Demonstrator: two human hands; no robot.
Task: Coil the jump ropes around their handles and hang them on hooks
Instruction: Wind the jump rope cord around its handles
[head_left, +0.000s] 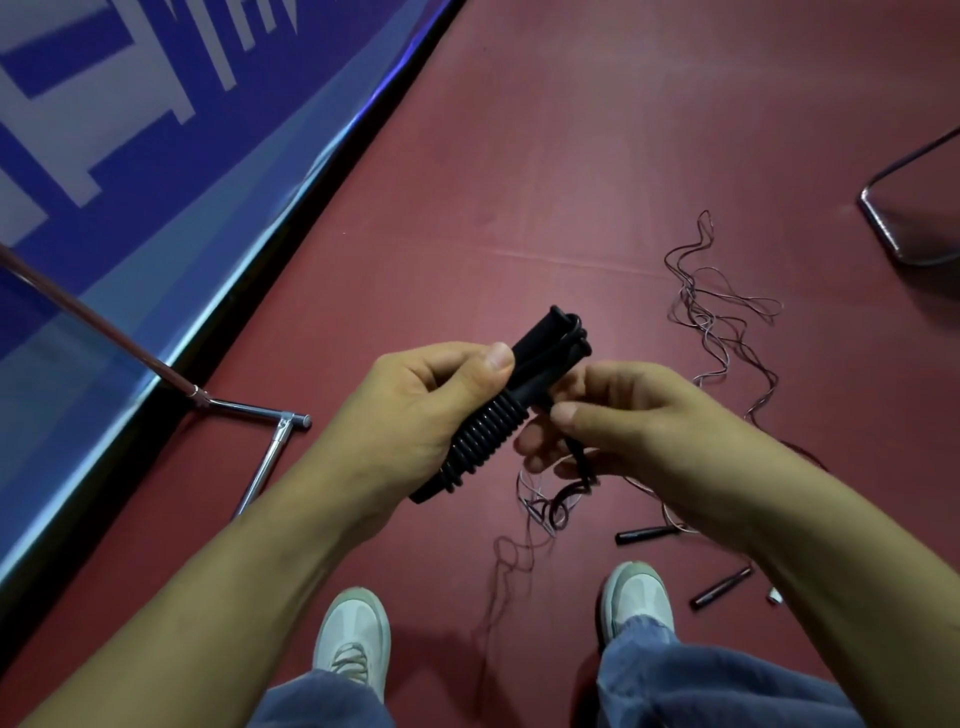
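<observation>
left hand (415, 410) grips the black handles (540, 358), long axis 7 to 1 o'clock, coils (488, 434) wound mid-length. right hand (618, 421) pinches the rope tail (576, 457) just beside the coils at 4 o'clock, so it is nearer the free end.

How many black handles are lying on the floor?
2. The upper handle lies by the right forearm, above the right shoe; the lower handle lies right of that shoe. The arm may hide more.
</observation>
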